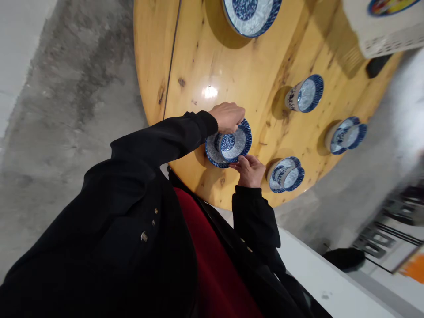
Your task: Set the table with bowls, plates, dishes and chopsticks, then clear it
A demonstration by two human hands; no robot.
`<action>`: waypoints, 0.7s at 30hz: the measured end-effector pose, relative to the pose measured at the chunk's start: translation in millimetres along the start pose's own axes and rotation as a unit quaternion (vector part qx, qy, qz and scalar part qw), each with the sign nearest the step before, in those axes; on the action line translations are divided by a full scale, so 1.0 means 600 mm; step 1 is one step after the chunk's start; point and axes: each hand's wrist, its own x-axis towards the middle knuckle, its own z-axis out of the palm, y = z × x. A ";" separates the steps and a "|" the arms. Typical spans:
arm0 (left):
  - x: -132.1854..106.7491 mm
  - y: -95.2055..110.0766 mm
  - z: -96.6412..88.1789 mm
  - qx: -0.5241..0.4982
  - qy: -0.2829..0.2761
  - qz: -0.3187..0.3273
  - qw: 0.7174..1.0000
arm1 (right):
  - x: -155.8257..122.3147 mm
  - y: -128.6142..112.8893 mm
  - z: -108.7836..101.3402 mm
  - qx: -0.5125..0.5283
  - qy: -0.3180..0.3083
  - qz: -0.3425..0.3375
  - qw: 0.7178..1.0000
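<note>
A small blue-and-white bowl [236,148] sits tilted within a wider patterned bowl [212,152] near the edge of the round wooden table. My left hand [229,116] comes from the left with its fingers curled closed on the small bowl's far rim. On the near side, my right hand [251,171] pinches the rim between thumb and fingers. Whether the right fingertips also touch the wider bowl is hard to make out. Closest to my right hand stands another bowl [274,180] with a smaller bowl [292,179] tilted in it.
Across the wooden table [188,57] stands a large patterned bowl [251,26]. To the right are a single bowl [308,93] and another bowl [334,137] with a smaller one inside. A white perforated basket [380,31] is at upper right, beside a dark object [377,66].
</note>
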 end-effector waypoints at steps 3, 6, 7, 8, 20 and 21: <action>0.002 -0.003 0.003 -0.014 -0.004 -0.003 1.000 | -0.002 0.002 0.002 0.004 0.000 0.008 1.000; -0.001 -0.006 -0.002 -0.034 0.009 -0.010 0.999 | -0.009 -0.005 -0.001 0.029 0.023 0.016 0.999; -0.006 -0.006 -0.009 -0.035 0.019 -0.012 0.999 | -0.014 -0.010 -0.005 0.041 0.039 0.016 0.998; -0.014 -0.007 -0.018 -0.033 0.030 -0.016 0.999 | -0.021 -0.015 -0.009 0.052 0.057 0.016 0.997; -0.299 -0.063 -0.073 -0.035 0.223 -0.217 0.950 | -0.147 0.016 0.025 0.184 -0.030 0.075 0.980; -0.323 -0.061 -0.060 -0.040 0.229 -0.237 0.943 | -0.156 0.024 0.030 0.188 -0.048 0.083 0.977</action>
